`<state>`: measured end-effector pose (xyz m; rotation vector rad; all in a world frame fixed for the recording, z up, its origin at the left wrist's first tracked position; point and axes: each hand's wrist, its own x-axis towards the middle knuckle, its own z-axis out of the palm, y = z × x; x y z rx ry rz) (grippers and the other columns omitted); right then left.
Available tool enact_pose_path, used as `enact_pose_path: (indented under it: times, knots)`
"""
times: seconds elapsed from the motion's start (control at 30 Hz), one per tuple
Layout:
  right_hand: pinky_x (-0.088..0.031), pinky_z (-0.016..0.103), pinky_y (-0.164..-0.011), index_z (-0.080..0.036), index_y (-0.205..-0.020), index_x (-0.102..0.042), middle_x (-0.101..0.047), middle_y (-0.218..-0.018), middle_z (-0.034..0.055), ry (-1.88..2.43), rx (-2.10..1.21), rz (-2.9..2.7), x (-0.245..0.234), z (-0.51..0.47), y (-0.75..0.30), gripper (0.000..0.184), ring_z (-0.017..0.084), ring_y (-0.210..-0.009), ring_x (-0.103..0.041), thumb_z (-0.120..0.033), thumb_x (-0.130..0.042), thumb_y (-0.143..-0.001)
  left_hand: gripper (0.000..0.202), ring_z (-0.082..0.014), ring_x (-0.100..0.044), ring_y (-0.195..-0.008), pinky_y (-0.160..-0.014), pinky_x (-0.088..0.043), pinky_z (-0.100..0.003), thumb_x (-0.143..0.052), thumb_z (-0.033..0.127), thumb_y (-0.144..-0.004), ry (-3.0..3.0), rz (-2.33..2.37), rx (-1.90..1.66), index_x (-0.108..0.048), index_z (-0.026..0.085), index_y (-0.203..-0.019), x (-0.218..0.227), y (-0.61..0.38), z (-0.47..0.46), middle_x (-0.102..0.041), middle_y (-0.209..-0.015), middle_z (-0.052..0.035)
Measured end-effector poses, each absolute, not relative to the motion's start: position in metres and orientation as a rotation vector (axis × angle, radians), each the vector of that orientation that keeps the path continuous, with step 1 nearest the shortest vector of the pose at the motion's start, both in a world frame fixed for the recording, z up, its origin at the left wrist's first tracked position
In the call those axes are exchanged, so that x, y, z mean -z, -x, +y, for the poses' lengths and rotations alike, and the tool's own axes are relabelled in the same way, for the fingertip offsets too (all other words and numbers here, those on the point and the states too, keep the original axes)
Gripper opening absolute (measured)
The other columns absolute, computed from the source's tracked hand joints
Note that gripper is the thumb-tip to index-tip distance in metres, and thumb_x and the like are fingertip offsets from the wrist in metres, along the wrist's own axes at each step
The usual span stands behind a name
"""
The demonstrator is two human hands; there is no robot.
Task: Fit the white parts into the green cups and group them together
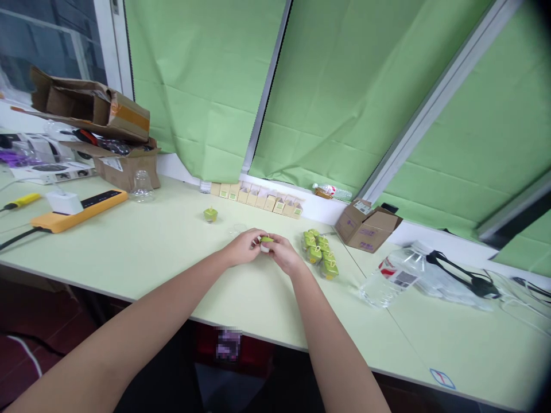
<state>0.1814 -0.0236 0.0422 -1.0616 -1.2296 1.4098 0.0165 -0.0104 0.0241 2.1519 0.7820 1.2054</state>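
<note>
Cup (264, 249), left of bottle (398, 272), pinched in fingers of left hand (243, 248) and right hand (282, 252): press lightly, evenly.

Workroom by all signs, exact trade unclear! Long plain table (163, 229) runs beneath windows (43, 49), green sheeting (202, 74) hung across most of them. Orange power strip (112, 198) sits right on table, black cable (23, 236) running off left. Opened cardboard cartons (132, 119) stack up at left, small boxes (260, 199) line far edge in row, several green-topped pots (315, 253) stand bunched together.
</note>
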Motion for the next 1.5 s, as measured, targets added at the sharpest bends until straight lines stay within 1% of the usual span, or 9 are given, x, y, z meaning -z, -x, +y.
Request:
enact_pose_path:
  times: [0.1, 0.3, 0.43, 0.6, 0.93, 1.1, 1.17, 1.37, 1.5]
  knots:
    - [-0.052, 0.029, -0.080, -0.015, -0.091, -0.068, -0.069, -0.090, 0.0048, 0.946, -1.487, -1.180, -0.046, -0.025, -0.183, 0.030, 0.018, -0.087, -0.064, -0.017, -0.072, -0.061, 0.045, -0.0178, -0.063, -0.091, -0.081, -0.055, -0.032, -0.054, 0.010, -0.075, -2.159, 0.753, -1.254, -0.063, 0.020, -0.118, -0.028, -0.017, -0.013, -0.063, -0.115, -0.0089]
    - [-0.055, 0.026, -0.079, -0.018, -0.099, -0.068, -0.070, -0.094, 0.0040, 0.924, -1.550, -1.138, -0.047, -0.025, -0.184, 0.031, 0.015, -0.087, -0.066, -0.010, -0.066, -0.070, 0.046, -0.0181, -0.062, -0.094, -0.082, -0.055, -0.032, -0.055, 0.007, -0.073, -2.175, 0.746, -1.288, -0.063, 0.020, -0.116, -0.034, -0.015, -0.017, -0.060, -0.113, -0.0084]
    - [-0.056, 0.027, -0.083, -0.015, -0.093, -0.067, -0.069, -0.092, 0.0051, 0.946, -1.586, -1.105, -0.048, -0.027, -0.183, 0.020, 0.015, -0.087, -0.067, -0.009, -0.066, -0.074, 0.040, -0.0178, -0.062, -0.093, -0.081, -0.055, -0.032, -0.055, 0.007, -0.073, -2.171, 0.760, -1.286, -0.063, 0.019, -0.111, -0.034, -0.015, -0.017, -0.059, -0.112, -0.0080]
    - [-0.056, 0.026, -0.085, -0.010, -0.090, -0.066, -0.069, -0.089, 0.0082, 0.950, -1.620, -1.080, -0.051, -0.031, -0.182, 0.013, 0.015, -0.085, -0.068, -0.009, -0.066, -0.077, 0.044, -0.0184, -0.061, -0.097, -0.083, -0.055, -0.032, -0.055, 0.007, -0.073, -2.187, 0.730, -1.300, -0.060, 0.019, -0.115, -0.034, -0.015, -0.018, -0.058, -0.113, -0.0087]
    - [-0.056, 0.028, -0.069, -0.017, -0.093, -0.059, -0.064, -0.076, 0.0016, 1.012, -1.625, -1.203, -0.046, -0.031, -0.180, 0.019, 0.014, -0.067, -0.065, -0.021, -0.070, -0.078, 0.050, -0.0193, -0.061, -0.100, -0.083, -0.054, -0.032, -0.052, 0.006, -0.073, -2.277, 0.757, -1.269, -0.060, 0.020, -0.120, -0.036, -0.014, -0.021, -0.057, -0.120, -0.0089]
    - [-0.053, 0.027, -0.063, -0.017, -0.087, -0.059, -0.061, -0.069, -0.0005, 1.087, -1.562, -1.294, -0.044, -0.029, -0.178, 0.014, 0.013, -0.061, -0.062, -0.024, -0.062, -0.076, 0.057, -0.0224, -0.056, -0.118, -0.103, -0.047, -0.037, -0.050, 0.005, -0.072, -2.350, 0.757, -1.244, -0.061, 0.021, -0.125, -0.040, -0.017, -0.024, -0.060, -0.128, -0.0073]
    - [-0.050, 0.025, -0.058, -0.017, -0.088, -0.060, -0.062, -0.068, 0.0002, 1.157, -1.494, -1.334, -0.042, -0.027, -0.176, 0.015, 0.014, -0.059, -0.062, -0.026, -0.057, -0.076, 0.058, -0.0221, -0.057, -0.120, -0.106, -0.045, -0.037, -0.049, 0.006, -0.073, -2.340, 0.781, -1.207, -0.061, 0.022, -0.128, -0.041, -0.018, -0.025, -0.060, -0.132, -0.0059]
    - [-0.043, 0.023, -0.049, -0.017, -0.084, -0.060, -0.063, -0.063, 0.0025, 1.291, -1.369, -1.371, -0.038, -0.023, -0.170, 0.019, 0.015, -0.054, -0.062, -0.031, -0.052, -0.074, 0.059, -0.0210, -0.057, -0.121, -0.105, -0.046, -0.034, -0.048, 0.005, -0.073, -2.301, 0.772, -1.192, -0.062, 0.022, -0.127, -0.041, -0.019, -0.024, -0.061, -0.132, -0.0055]
    - [-0.041, 0.024, -0.045, -0.019, -0.083, -0.057, -0.051, -0.049, -0.0032, 1.334, -1.336, -1.372, -0.039, -0.025, -0.171, 0.017, 0.016, -0.048, -0.057, -0.031, -0.051, -0.072, 0.061, -0.0208, -0.061, -0.113, -0.092, -0.053, -0.031, -0.052, 0.007, -0.072, -2.195, 0.749, -1.181, -0.060, 0.022, -0.130, -0.038, -0.018, -0.023, -0.059, -0.134, -0.0076]
